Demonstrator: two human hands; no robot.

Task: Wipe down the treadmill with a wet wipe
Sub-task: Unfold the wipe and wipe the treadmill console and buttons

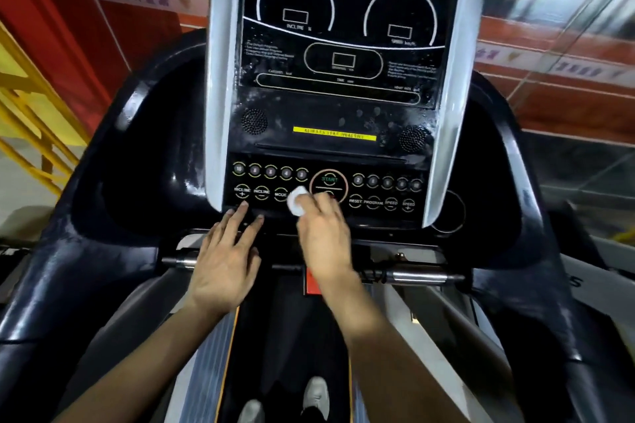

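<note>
**Wipe on the button panel**

We see the right hand (323,233) with its grip clamped on a balled white wet wipe (298,203), pressed to the treadmill (446,134) console's lower edge, just left of the START button (329,179). Our left hand (225,263) lies flat with straight fingers, fingertips touching that edge below the INCLINE buttons (252,192).

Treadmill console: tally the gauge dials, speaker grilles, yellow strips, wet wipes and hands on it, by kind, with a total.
Gauge dials: 2
Speaker grilles: 2
Yellow strip: 1
Wet wipe: 1
Hands, left hand and right hand: 2
Total: 8
</note>
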